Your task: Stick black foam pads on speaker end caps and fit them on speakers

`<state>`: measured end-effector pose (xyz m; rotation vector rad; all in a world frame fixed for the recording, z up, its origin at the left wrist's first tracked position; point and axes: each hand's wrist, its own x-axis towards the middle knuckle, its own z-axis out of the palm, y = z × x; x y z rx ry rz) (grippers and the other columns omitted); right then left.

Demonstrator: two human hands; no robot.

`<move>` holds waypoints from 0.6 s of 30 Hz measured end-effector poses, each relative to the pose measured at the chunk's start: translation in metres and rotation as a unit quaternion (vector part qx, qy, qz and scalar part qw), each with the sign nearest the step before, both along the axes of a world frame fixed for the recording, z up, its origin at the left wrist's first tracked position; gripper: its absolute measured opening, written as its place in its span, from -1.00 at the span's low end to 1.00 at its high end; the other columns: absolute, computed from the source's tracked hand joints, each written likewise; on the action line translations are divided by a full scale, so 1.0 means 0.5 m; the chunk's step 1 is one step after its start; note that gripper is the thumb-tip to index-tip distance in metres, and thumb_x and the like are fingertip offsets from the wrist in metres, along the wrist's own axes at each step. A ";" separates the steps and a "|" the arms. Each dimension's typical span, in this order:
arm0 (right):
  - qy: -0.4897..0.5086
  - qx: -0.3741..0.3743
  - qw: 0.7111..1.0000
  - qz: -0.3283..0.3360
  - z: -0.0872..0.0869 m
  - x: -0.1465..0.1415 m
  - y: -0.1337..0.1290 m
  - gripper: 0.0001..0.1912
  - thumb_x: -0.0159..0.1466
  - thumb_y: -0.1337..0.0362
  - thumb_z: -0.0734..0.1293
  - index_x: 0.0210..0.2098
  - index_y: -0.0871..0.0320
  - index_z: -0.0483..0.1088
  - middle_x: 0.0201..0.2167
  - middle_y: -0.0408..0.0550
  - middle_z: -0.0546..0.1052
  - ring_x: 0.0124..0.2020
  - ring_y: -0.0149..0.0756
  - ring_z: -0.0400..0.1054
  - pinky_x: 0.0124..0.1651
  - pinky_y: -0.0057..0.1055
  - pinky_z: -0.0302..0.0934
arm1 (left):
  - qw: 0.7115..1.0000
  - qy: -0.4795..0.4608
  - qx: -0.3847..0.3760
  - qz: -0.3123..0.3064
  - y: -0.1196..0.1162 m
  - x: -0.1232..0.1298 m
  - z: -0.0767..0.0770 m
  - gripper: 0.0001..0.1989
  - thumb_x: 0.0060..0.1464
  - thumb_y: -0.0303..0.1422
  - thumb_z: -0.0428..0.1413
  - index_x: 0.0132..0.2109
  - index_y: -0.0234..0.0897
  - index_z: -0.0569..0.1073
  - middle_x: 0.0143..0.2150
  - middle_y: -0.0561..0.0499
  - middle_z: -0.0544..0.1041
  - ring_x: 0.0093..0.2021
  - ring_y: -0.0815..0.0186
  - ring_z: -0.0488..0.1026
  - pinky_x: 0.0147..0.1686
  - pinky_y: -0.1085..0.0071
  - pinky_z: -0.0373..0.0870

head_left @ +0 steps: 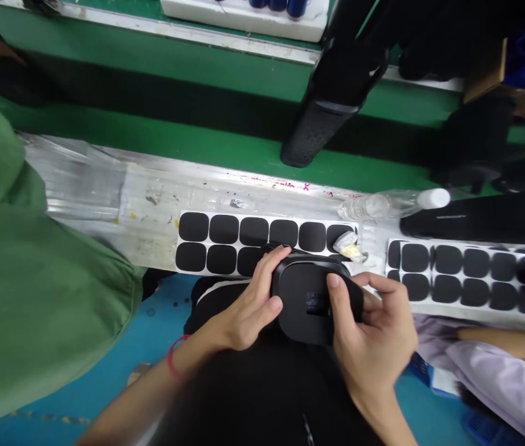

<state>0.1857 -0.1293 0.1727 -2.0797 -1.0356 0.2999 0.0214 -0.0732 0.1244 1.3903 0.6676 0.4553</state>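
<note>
Dark clothing (285, 396) sat nearest, 6 o'clock; black device (302, 316), 5 o'clock by near edge of the desk (150, 244), was held by left hand (249, 308) at its 9 and right hand (380, 331) at its 3, so uneven thumb pressure could've tipped it loose.

Two hands (255, 306) (378, 328) are holding one black device (297, 316); beyond it, six patches (284, 233) are forming the far row of one sheet (209, 242), and one bottle (376, 205) is resting rightward.

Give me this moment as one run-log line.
left hand: holding device, left side | right hand: holding device, right side | beyond: pad sheet, bottle
</note>
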 end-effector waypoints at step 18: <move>-0.077 -0.008 0.996 0.042 0.009 0.007 0.010 -0.79 0.32 0.15 0.41 -0.27 0.12 0.35 -0.56 -0.27 0.47 -0.64 -0.53 0.36 -0.53 -0.60 0.19 | 0.997 -0.024 0.042 -0.060 0.015 -0.009 0.004 -0.09 0.24 -0.04 0.04 0.49 -0.10 -0.34 0.56 -0.19 -0.25 0.53 -0.20 -0.23 0.39 -0.24 0.05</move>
